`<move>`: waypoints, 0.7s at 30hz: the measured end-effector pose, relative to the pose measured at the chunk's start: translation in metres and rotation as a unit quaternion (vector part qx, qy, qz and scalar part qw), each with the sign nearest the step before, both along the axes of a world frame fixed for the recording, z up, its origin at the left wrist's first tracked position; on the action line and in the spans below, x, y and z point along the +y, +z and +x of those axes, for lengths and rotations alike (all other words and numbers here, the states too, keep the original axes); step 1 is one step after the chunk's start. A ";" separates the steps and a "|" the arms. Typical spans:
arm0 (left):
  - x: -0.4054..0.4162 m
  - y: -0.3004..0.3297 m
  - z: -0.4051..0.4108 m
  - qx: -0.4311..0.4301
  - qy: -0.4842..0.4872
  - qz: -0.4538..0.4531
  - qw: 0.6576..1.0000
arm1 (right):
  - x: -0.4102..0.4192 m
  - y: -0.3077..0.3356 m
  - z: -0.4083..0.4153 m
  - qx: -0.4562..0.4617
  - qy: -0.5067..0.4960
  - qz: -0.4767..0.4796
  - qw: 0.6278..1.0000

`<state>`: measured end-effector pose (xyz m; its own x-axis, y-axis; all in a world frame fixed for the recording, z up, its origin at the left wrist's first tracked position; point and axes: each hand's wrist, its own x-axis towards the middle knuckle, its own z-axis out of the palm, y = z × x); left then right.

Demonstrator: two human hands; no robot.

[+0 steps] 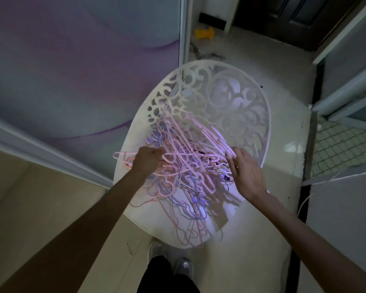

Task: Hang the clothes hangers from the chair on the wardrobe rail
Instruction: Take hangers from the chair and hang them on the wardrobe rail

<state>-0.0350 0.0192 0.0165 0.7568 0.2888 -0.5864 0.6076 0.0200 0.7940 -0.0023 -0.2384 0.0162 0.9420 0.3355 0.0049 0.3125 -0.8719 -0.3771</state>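
Observation:
A white chair (237, 115) with an ornate cut-out back stands below me, its seat heaped with a tangle of several pink, blue and white hangers (190, 172). My left hand (149, 160) is closed around a pink hanger (125, 158) at the left side of the heap; the hanger's hook pokes out to the left past the seat edge. My right hand (244, 172) hovers over the right side of the heap, fingers spread and resting on the hangers without gripping any. The wardrobe rail is out of view.
A purple-patterned sliding wardrobe door (72, 70) fills the left, with its pale frame running along the floor. A yellow object (203, 33) lies on the tiled floor beyond the chair. A dark door (294, 20) is at the back, a doorway with patterned floor (342, 144) at the right. My shoes (171, 263) show below.

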 end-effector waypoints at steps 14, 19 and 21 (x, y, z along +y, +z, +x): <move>0.053 0.188 -0.136 -0.041 0.141 -0.264 0.953 | 0.083 0.200 -0.062 0.305 0.079 0.205 0.927; 0.069 0.229 -0.211 -0.046 0.152 -0.244 0.957 | 0.154 0.227 -0.133 0.352 0.139 0.200 0.904; 0.081 0.240 -0.241 -0.050 0.161 -0.237 0.957 | 0.181 0.233 -0.163 0.358 0.179 0.199 0.895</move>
